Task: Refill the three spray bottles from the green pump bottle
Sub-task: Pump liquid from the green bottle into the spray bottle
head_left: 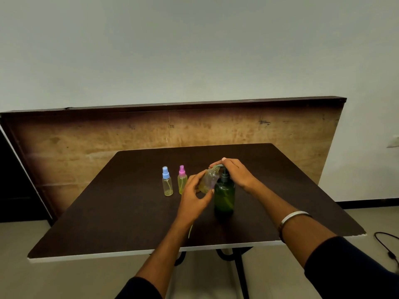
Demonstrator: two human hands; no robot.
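Observation:
A green pump bottle [224, 196] stands upright on the dark table [129, 212]. My right hand [235, 173] rests on its pump head, fingers lying over the top. My left hand [194, 195] holds a small clear spray bottle [208, 180], uncapped and tilted, with its mouth up at the pump's nozzle. To the left stand two capped spray bottles holding yellowish liquid: one with a blue cap [167, 181] and one with a pink cap [182, 180]. A thin yellow-green tube [190, 231] lies on the table beside my left wrist.
A large wooden board [86, 143] leans against the wall behind the table. A black cable [386, 242] lies on the floor at the right. The table's white front edge [108, 254] is near me.

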